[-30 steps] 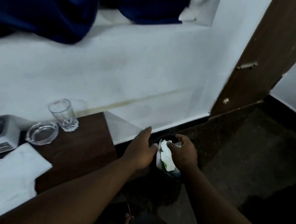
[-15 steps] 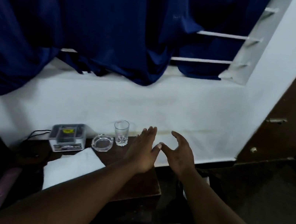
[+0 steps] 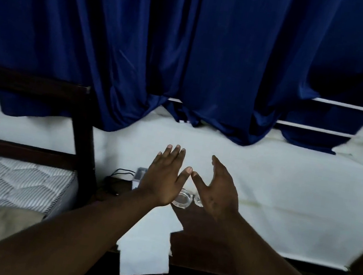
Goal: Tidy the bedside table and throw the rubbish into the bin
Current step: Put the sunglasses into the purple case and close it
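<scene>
Bedside table (image 3: 204, 243) behind two spread, empty hands, left (image 3: 164, 179) and right (image 3: 217, 190), half-hiding ashtray (image 3: 181, 200).

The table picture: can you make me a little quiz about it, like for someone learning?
1. True or false: the left hand holds something.
2. What lies on the table nearest the camera? A) white cloth B) spoon C) book
3. Fill in: the curtain is ____.

Key: 1 false, both hands, the right hand too, are open and empty. 2 A, the white cloth hangs over the front edge. 3 blue.
</scene>
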`<state>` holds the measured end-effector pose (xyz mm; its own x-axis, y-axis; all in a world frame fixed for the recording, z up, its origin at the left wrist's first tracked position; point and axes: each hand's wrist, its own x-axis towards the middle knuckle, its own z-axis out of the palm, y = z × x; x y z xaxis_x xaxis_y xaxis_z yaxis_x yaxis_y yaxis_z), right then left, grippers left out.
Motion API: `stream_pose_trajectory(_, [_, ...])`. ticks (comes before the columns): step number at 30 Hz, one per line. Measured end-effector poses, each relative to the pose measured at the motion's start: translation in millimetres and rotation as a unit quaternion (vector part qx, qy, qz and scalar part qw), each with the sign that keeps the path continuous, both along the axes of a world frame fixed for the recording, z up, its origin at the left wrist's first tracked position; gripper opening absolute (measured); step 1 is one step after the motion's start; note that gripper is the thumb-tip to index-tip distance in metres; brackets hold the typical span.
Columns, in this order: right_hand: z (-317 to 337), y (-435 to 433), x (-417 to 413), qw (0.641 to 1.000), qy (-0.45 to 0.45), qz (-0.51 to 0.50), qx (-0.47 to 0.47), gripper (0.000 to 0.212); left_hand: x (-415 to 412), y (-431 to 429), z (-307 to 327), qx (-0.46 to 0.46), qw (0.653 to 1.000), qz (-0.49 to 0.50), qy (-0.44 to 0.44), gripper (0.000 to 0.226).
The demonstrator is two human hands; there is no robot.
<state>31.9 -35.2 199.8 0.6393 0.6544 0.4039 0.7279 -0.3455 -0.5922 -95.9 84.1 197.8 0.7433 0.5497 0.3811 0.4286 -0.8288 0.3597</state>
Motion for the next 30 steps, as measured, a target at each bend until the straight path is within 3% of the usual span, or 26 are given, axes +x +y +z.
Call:
stream_pose_trajectory(14, [5.1,97.1,-105.5,0.987,-0.025,0.155,-0.033,0.085,-127.0,57.4,6.3,-0.009,0.993,0.116,-0.013,0.065])
stream_pose_trajectory(22, [-50.9,131.8,-145.7,0.974,0.05,0.201,-0.086,0.079,-171.9,87.8,-52.5,-0.085,0.984,0.158,-0.019,0.063])
stream_pose_trajectory(30, [-125.7,163.4,-173.1,0.949,0.11,0.229,-0.186,0.06,-172.8,108.4,-128.6,-0.183,0.96,0.197,0.074,0.071])
